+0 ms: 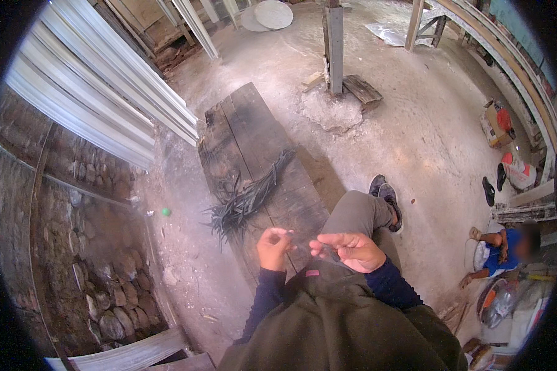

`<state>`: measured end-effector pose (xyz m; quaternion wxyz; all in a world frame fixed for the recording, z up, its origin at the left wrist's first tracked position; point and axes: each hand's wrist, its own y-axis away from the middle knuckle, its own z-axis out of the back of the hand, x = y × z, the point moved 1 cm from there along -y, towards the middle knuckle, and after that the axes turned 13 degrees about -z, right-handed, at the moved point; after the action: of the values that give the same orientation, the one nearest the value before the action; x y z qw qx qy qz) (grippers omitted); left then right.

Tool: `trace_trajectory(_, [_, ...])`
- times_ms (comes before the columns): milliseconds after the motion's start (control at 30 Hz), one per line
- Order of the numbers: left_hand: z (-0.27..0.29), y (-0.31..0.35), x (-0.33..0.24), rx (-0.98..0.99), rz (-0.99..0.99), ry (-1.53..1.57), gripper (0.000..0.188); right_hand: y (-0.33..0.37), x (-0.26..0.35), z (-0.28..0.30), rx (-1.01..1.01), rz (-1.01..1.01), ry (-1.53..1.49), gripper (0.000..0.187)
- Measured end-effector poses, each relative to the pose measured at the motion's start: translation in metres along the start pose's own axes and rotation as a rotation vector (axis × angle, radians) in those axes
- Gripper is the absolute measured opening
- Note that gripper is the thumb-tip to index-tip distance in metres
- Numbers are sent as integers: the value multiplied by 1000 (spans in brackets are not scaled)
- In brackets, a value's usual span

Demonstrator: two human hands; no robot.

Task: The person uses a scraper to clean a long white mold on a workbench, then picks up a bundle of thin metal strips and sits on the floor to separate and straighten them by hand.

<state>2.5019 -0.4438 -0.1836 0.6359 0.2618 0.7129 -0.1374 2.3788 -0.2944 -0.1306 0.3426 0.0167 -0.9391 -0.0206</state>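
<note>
My left hand (275, 248) is closed in a pinch in front of my lap; what its fingertips hold is too small and blurred to name. Close to its right, my right hand (356, 250) has its fingers pointing left, with the thumb pressed toward them over something thin and dark that I cannot make out. A gap separates the two hands. Beyond them, a bundle of dark, narrow strips (254, 196) lies across the wooden bench (238, 114), its frayed ends fanning out at the left.
A wooden post (334, 49) rises from a rough concrete base ahead. Pale corrugated sheets (99, 80) lean at the left above a stone wall (114, 303). A person in blue (502, 250) sits low at the right, near sandals (489, 190) and a cardboard box (495, 123). A green ball (166, 212) lies left.
</note>
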Motion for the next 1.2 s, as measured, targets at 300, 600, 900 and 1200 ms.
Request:
trace_trajectory(300, [-6, 3, -2, 175, 71, -33, 24, 7, 1, 6, -290, -77, 162, 8])
trace_trajectory(600, [-2, 30, -50, 718, 8, 436, 23, -12, 2, 25, -1099, -138, 1218, 32])
trace_trajectory(900, [17, -7, -16, -33, -309, -170, 7, -6, 6, 19, -365, 18, 566, 5])
trace_trajectory(1200, [-9, 1, -24, 82, -75, -158, 5, 0, -7, 20, -143, 8, 145, 11])
